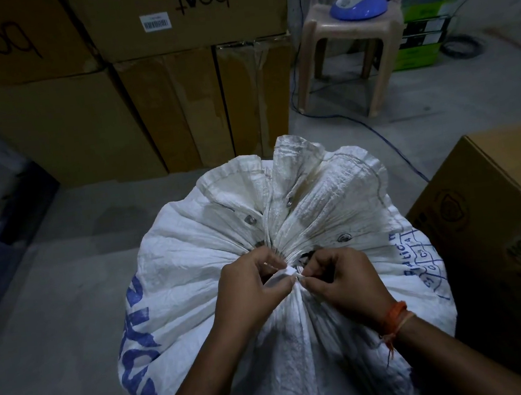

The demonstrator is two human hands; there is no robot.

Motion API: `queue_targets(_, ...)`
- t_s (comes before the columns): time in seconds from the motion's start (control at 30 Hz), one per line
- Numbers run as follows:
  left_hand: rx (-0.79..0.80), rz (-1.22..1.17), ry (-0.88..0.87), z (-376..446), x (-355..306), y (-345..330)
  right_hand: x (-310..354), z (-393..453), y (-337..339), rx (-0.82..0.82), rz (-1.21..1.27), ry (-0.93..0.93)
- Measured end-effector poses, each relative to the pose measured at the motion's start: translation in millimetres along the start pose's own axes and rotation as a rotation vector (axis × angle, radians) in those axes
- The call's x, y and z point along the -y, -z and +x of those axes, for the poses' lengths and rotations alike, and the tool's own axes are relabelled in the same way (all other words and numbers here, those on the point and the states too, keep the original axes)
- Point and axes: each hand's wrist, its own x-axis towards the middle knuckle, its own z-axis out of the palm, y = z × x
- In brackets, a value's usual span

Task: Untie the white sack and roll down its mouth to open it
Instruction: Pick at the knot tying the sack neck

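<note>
Your left hand and right hand pinch the white tie knotted at the gathered neck of the white sack, a crinkled woven bag with blue lettering and metal eyelets, standing on the grey concrete floor before stacked cardboard boxes and a plastic stool.

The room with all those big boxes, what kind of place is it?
Probably a storeroom or small warehouse. Big cardboard boxes are stacked along the wall, another carton stands on the bare concrete floor, and two hands are untying a large white sack.
</note>
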Motion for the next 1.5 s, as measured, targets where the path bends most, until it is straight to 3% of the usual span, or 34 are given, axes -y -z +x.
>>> queue_targets(0.87, 0.012, -0.01, 0.005, -1, -3, 1, 3, -4, -7, -0.029, 0.072, -0.036)
queue_targets(1.5, 0.008, -0.023, 0.009, 0, -2, 2, 0, -2, 2, -0.008, 0.037, 0.049)
